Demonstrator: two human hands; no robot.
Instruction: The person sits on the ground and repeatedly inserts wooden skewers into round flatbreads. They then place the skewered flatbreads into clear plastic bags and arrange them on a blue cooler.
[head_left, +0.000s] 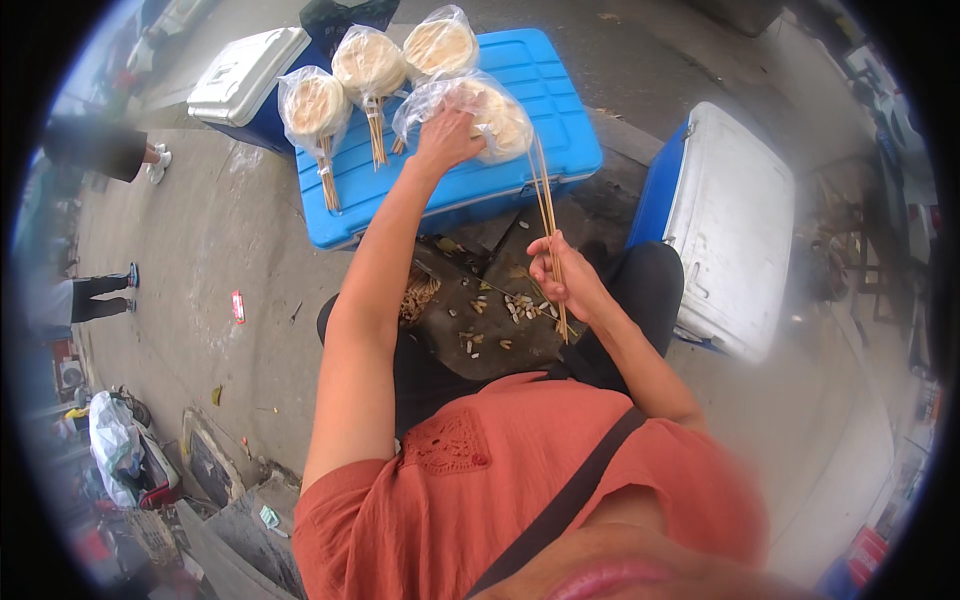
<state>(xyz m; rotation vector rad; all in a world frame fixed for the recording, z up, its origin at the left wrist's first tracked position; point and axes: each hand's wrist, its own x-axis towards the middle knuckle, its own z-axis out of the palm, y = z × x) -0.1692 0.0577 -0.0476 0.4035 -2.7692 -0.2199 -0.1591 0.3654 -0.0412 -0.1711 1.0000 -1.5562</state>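
My left hand (450, 136) reaches into the mouth of a clear plastic bag (421, 101), its fingertips under the film against pale, round, wafer-like discs (499, 120); whether they grip is unclear. Several thin wooden sticks (546, 199) are held in my right hand (559, 276), low in front of the blue cooler box's lid (517, 64). Their upper ends meet the right edge of the bagged discs; whether they join is unclear. Farther left on the lid lie bagged disc bundles on sticks: a left one (315, 106), a middle one (369, 64) and a back one (441, 46).
White-lidded blue boxes stand at left (247, 75) and right (731, 232). Peanut shells (525, 307) and a bundle of sticks (418, 296) lie by my legs. A red wrapper (238, 307) is on the ground. Two people (101, 296) (112, 150) stand at far left.
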